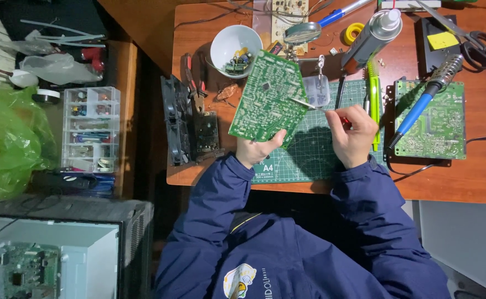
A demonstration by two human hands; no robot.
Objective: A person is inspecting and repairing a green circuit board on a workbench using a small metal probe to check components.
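Observation:
My left hand (258,148) grips the lower edge of a green circuit board (268,97) and holds it tilted above the wooden desk (475,177). My right hand (353,135) is closed on a red-handled tool, whose thin metal tip (305,103) touches the board's right edge. Both hands are over a green cutting mat (309,152). Dark blue sleeves cover both arms.
A white bowl (229,41) of small parts sits behind the board. A blue soldering iron (420,105) rests over a second green board (439,124) at right. A spray can (373,34), scissors (475,44), pliers (190,80), a black fan (176,119) and a parts organiser (91,127) lie around.

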